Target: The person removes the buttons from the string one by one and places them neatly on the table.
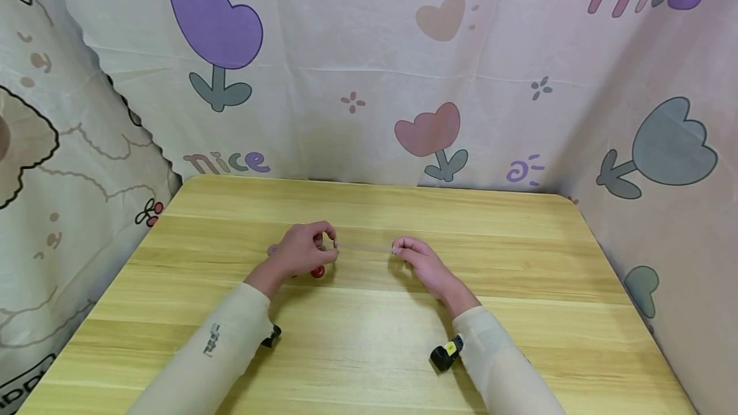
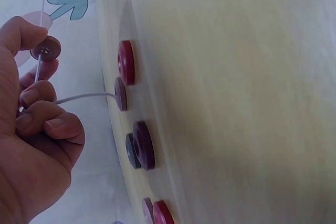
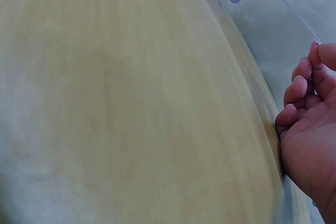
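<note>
A brown button (image 2: 46,49) is pinched between thumb and finger of my left hand (image 1: 302,250), with a pale cord (image 2: 38,69) running through one of its holes. My right hand (image 1: 423,262) pinches the far end of that cord, which stretches straight between both hands above the table. From the left hand, another stretch of cord curves to a mauve button (image 2: 121,94) at the table. Close by lie a red button (image 2: 126,62), a dark maroon button (image 2: 143,145) and a dark grey button (image 2: 132,150), partly covered by the left hand in the head view.
Another red button (image 2: 163,212) lies beside a pinkish button (image 2: 148,211) at the bottom of the left wrist view. All this is on a wooden table (image 1: 369,351), backed by a printed cloth (image 1: 334,31) along its far edge and sides.
</note>
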`<state>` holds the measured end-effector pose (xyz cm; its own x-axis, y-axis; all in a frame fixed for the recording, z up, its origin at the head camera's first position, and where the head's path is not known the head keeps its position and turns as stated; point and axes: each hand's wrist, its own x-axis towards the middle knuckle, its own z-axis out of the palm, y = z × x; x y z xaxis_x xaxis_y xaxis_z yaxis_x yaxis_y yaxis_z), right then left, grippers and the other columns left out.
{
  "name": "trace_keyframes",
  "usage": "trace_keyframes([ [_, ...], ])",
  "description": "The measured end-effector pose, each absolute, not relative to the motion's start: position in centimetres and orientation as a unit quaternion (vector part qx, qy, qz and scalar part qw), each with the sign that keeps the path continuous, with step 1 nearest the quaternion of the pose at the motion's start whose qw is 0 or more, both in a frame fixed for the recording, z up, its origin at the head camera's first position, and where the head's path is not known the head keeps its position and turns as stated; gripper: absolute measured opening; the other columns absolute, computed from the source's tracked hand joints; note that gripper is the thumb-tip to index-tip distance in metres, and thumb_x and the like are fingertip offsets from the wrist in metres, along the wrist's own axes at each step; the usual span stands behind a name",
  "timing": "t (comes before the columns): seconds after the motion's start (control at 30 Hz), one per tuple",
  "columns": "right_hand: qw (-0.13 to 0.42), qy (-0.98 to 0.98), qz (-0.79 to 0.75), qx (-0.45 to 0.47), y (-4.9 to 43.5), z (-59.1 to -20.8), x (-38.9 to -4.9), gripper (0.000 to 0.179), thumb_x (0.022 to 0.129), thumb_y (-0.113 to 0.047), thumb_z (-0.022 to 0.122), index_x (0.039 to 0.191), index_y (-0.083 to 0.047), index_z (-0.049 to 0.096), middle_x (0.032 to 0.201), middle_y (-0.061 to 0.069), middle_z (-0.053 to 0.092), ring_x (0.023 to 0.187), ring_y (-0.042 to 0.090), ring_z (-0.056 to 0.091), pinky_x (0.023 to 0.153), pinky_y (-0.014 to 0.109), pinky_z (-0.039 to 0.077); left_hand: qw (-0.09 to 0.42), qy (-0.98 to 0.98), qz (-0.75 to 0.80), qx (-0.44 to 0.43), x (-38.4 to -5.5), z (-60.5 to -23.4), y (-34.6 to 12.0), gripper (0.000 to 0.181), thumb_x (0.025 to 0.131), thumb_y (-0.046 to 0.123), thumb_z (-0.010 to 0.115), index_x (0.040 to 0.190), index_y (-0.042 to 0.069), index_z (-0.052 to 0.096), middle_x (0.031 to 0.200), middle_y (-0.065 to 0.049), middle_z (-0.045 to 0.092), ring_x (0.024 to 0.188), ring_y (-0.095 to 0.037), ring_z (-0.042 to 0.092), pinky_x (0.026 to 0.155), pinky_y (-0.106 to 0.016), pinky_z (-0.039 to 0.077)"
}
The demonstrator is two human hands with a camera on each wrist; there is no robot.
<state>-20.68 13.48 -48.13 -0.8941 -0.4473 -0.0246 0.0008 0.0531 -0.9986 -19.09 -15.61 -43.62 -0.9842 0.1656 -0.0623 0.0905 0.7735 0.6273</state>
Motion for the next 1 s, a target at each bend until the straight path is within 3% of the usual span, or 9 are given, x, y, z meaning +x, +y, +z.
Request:
trace_keyframes([
  [0.13, 0.172, 0.706, -0.669, -0.155, 13.5, -48.1, -20.7, 0.025, 0.102, -0.011, 0.051, 0.106, 0.013, 0.054, 0.096, 0.019, 0.048, 0.086, 0.026, 0.043, 0.076, 0.033, 0.037, 0.050, 0.929, 0.357, 0.088, -19.2, -43.8, -16.2, 0.021, 0.083, 0.029, 0.075, 0.100, 0.024, 0.066, 0.063, 0.001, 0.046, 0.054, -0.016, 0.042, 0.055, -0.039, 0.034],
  [0.23, 0.176, 0.706, -0.669, -0.152, 13.5, -48.1, -20.7, 0.026, 0.102, -0.012, 0.051, 0.107, 0.013, 0.054, 0.096, 0.018, 0.048, 0.084, 0.025, 0.043, 0.072, 0.031, 0.037, 0.036, 0.919, 0.377, 0.106, -19.3, -43.8, -16.7, 0.020, 0.082, 0.023, 0.076, 0.100, 0.018, 0.066, 0.062, 0.001, 0.043, 0.052, -0.016, 0.038, 0.051, -0.032, 0.033],
  [0.57, 0.177, 0.707, -0.668, -0.148, 13.5, -48.0, -20.6, 0.027, 0.101, -0.014, 0.052, 0.108, 0.012, 0.054, 0.094, 0.020, 0.046, 0.080, 0.024, 0.042, 0.068, 0.030, 0.036, 0.027, 0.917, 0.389, 0.087, -19.3, -43.9, -17.9, 0.024, 0.080, 0.022, 0.075, 0.102, 0.016, 0.067, 0.062, 0.000, 0.040, 0.053, -0.017, 0.035, 0.051, -0.032, 0.031],
  [1.0, 0.173, 0.708, -0.668, -0.149, 13.6, -48.1, -20.7, 0.027, 0.101, -0.015, 0.053, 0.107, 0.012, 0.055, 0.094, 0.019, 0.047, 0.085, 0.025, 0.043, 0.075, 0.033, 0.036, 0.031, 0.921, 0.383, 0.059, -19.2, -43.7, -19.4, 0.040, 0.077, 0.038, 0.086, 0.103, 0.016, 0.065, 0.067, -0.002, 0.038, 0.058, -0.020, 0.037, 0.053, -0.035, 0.032],
])
